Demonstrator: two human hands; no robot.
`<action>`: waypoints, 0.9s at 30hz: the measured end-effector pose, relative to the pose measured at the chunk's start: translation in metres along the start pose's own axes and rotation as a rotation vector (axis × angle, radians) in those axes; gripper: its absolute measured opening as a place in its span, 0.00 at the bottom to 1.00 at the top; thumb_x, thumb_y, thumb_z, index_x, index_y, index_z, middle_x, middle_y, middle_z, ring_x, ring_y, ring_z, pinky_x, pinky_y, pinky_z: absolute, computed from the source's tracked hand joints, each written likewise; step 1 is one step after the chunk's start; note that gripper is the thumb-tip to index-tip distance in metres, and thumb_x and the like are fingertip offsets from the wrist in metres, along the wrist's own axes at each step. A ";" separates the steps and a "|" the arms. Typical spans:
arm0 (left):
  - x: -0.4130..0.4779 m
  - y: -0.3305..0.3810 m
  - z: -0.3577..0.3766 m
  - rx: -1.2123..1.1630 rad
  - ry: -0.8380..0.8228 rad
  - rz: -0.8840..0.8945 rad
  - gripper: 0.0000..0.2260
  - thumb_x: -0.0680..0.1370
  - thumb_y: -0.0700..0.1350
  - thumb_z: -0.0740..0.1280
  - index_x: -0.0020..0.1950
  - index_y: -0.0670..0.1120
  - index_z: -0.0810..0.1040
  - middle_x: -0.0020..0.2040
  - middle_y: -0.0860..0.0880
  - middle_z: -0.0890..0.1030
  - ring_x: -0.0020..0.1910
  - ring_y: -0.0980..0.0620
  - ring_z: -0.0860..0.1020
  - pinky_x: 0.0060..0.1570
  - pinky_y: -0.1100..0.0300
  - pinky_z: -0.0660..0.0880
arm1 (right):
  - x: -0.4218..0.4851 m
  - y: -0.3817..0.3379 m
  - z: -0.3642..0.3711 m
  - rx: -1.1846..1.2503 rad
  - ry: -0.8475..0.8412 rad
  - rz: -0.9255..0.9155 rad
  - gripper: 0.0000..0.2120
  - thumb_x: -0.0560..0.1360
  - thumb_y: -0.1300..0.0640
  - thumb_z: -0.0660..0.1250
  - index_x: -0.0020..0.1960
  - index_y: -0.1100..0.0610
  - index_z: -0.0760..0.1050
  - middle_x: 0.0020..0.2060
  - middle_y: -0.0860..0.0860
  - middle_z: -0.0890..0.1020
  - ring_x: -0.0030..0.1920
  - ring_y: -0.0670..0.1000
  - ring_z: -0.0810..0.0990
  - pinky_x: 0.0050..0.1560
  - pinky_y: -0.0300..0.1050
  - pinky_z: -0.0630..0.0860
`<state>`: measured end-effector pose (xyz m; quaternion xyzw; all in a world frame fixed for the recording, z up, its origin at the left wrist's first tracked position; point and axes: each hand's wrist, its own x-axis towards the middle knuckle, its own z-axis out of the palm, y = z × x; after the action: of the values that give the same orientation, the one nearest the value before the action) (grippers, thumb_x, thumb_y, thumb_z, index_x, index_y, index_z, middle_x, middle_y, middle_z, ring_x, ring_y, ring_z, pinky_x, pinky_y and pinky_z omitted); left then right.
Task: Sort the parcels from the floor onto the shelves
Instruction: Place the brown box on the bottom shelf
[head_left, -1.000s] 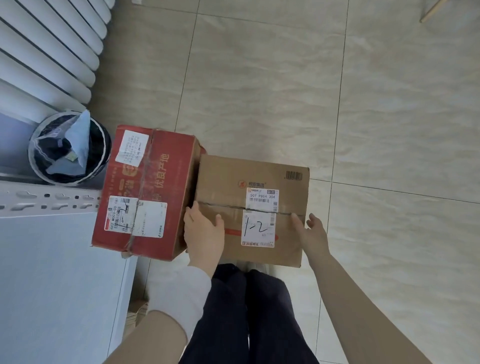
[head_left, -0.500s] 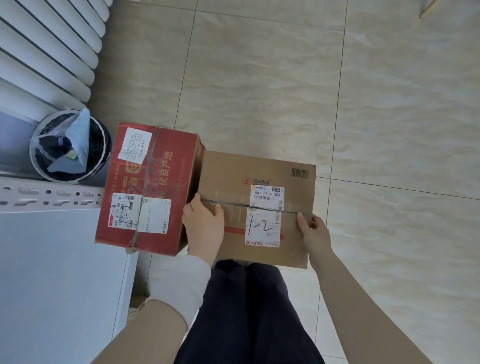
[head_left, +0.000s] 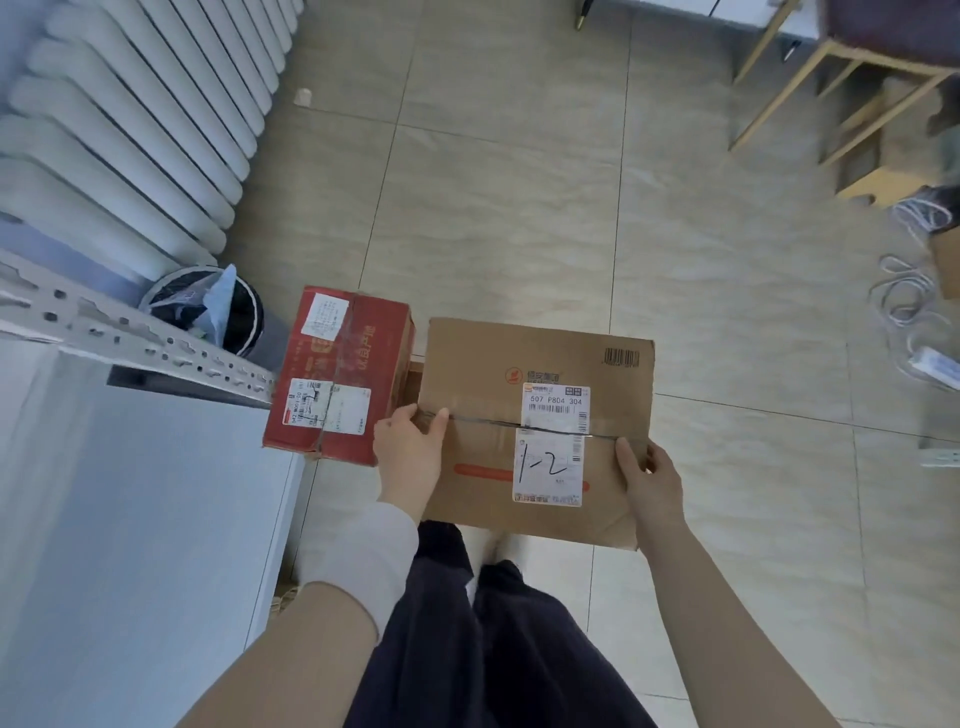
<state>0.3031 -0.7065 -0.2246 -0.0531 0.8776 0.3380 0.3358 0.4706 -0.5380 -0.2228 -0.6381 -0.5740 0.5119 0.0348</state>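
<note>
Shelf (head_left: 130, 519): white metal, far left, with a perforated rail along its edge.
Radiator (head_left: 130, 130): white and ribbed, on the wall behind the shelf.
Bin (head_left: 244, 322): round and dark, with a bag inside, between the radiator and the red parcel.
Red parcel (head_left: 337, 374): sits at the shelf's corner, taped across. It has gold Chinese print along the top, a small white sticker at the far end and a white shipping label at the near end; the print is too small to read. What it rests on is hidden.
Left hand (head_left: 410, 452): grips the left edge of the brown parcel, thumb flat on top at the tape seam, fingers curled round the side and out of sight.
Brown parcel (head_left: 478, 395): held level in the air over the floor tiles, in front of the person's legs and just right of the red parcel. The shipping label reads "507 P804 304", with "1-2" handwritten below. It also has a printed barcode at the far right corner, a red logo with Chinese characters and an orange stripe.
Right hand (head_left: 649, 478): holds the right edge, thumb on top by the seam, fingers wrapped round the side.
Cables (head_left: 904, 291): white loops and a power strip on the floor, far right.
Wooden stand (head_left: 831, 78): top right.
Change: the brown parcel has risen above the red one, which looks smaller now. Both grips are the same, and the stand and cables have come into view.
</note>
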 end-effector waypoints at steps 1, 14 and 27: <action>-0.006 -0.002 -0.004 -0.042 0.028 0.006 0.23 0.76 0.55 0.65 0.66 0.42 0.71 0.62 0.41 0.73 0.63 0.42 0.71 0.65 0.50 0.67 | -0.007 -0.003 -0.003 0.010 -0.013 -0.013 0.22 0.77 0.51 0.64 0.69 0.57 0.68 0.63 0.53 0.75 0.57 0.51 0.74 0.58 0.47 0.72; -0.135 -0.063 -0.014 -0.566 0.443 -0.107 0.14 0.74 0.45 0.70 0.53 0.45 0.67 0.42 0.53 0.72 0.44 0.51 0.73 0.43 0.60 0.71 | -0.049 -0.013 -0.019 -0.110 -0.403 -0.240 0.23 0.77 0.48 0.63 0.70 0.53 0.67 0.64 0.48 0.73 0.54 0.47 0.72 0.56 0.45 0.69; -0.257 -0.162 -0.042 -0.816 0.864 -0.308 0.16 0.72 0.48 0.72 0.54 0.48 0.69 0.49 0.52 0.76 0.51 0.51 0.74 0.49 0.58 0.69 | -0.148 0.009 0.022 -0.380 -0.695 -0.442 0.25 0.76 0.44 0.62 0.69 0.53 0.67 0.62 0.49 0.75 0.55 0.51 0.74 0.53 0.46 0.69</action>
<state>0.5298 -0.8911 -0.1312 -0.4359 0.7165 0.5420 -0.0527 0.4886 -0.6668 -0.1482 -0.2859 -0.7579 0.5614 -0.1694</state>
